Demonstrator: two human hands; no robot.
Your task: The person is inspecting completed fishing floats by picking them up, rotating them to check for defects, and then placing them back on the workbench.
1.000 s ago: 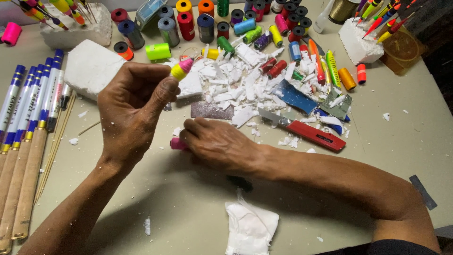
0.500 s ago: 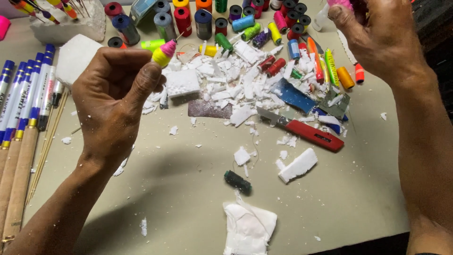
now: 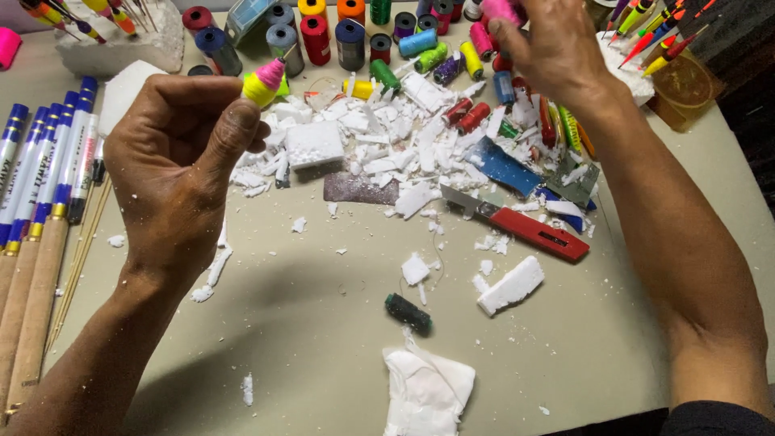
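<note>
Left hand sits left of centre, fingers curled into a loose fist, pinching a small yellow-and-pink float btw thumb and forefinger; float pokes out toward upper centre of the frame. Right hand is up at the top right, fingers closed around a pink thread spool, only partly visible. Below it, spools of many colours stand along the top edge w/ white foam scraps heaped mid-frame. A red utility knife lies right of centre, near a larger foam piece. A dark green spool lies alone at lower centre, just above a crumpled white cloth. Pens line the left edge.
</note>
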